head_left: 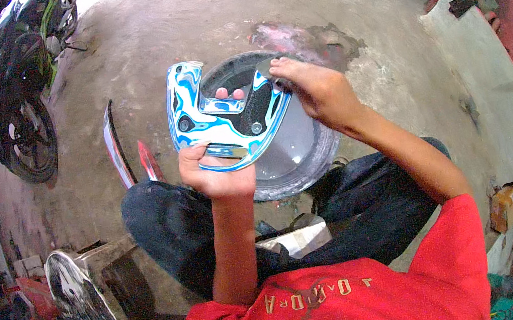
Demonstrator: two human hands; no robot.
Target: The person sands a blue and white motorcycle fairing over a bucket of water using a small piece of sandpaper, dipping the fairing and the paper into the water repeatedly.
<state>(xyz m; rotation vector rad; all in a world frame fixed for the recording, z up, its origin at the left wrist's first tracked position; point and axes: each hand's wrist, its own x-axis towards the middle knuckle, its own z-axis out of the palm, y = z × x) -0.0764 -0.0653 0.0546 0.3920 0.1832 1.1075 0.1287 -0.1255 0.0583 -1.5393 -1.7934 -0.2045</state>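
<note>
My left hand (218,174) grips a curved motorcycle body panel (222,132) swirled in blue, white and black, with the thumb at its near edge. Two fingertips show through the panel's cut-out. At the panel's far right tip, my right hand (319,87) pinches a small dark grey sheet (264,68), which looks like sandpaper, against the edge. The right fingers are bent and partly hide the sheet. Below the panel, a round dark basin (331,154) holds greyish water and stands on the floor in front of my crossed legs.
Two slim red-and-white panels (147,161) lie left of the basin. A motorcycle (26,124) stands far left, a worn plastic chair (87,303) near left. To the right are a large pale board (481,82) and clutter. Wet stains (311,42) mark the concrete floor behind the basin.
</note>
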